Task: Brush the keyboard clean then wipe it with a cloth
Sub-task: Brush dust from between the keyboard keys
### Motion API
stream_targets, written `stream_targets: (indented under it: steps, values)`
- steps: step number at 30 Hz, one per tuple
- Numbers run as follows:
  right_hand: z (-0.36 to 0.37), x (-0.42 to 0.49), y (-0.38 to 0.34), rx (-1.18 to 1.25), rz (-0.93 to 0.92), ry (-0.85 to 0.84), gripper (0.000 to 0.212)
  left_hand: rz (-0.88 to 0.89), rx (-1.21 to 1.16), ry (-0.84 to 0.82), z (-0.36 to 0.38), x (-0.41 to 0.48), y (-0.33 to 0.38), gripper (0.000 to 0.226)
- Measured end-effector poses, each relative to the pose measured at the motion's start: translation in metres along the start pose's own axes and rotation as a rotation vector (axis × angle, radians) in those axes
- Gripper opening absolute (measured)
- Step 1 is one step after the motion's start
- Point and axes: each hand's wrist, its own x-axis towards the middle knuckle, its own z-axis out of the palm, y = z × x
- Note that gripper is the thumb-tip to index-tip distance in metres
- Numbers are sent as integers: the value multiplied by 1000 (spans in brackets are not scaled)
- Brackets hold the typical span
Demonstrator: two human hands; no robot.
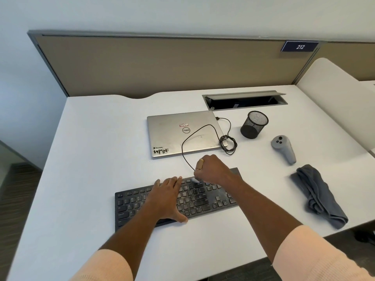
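Here, across the front of the white desk (pixel 81 159), the black keyboard (pixel 129 207): stiff, light, probably apt to slide, so pinned under the left hand (pixel 168 197), fingers straight and flat on the keys. Just right of that, the right hand (pixel 211 169), fisted round a small brush (pixel 195 180), pale bristles touching the top rows. Farther right, well apart, the grey cloth (pixel 318 197): soft, limp, best gathered at its bunched middle. Readable: "Devfolio" and "WMN" stickers plus an upside-down Dell logo on the laptop (pixel 178 134); "212" on the blue plate (pixel 300 47).
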Motion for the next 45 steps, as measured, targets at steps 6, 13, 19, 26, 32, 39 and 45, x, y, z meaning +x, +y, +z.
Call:
stream_targets:
  steps: [6,13,19,26,32,39,45]
  values:
    - [-3,-1,-2,99,-2,80,29,-1,-6,3,-1,-1,0,141]
    - [-6,1,4,90,45,32,18,1,3,3,-2,-1,0,141]
    - [-2,1,8,203,136,-24,25,3,0,4,0,-1,0,141]
    - [1,2,9,455,142,163,19,5,-19,-2,-3,-1,0,140]
    - [7,-7,21,525,173,97,16,-47,-14,-47,9,-25,-21,147]
    - [12,-10,4,395,101,-3,16,-141,16,-33,13,-50,-46,149]
    - [10,-4,-8,306,71,83,14,-140,4,-29,11,-50,-45,148]
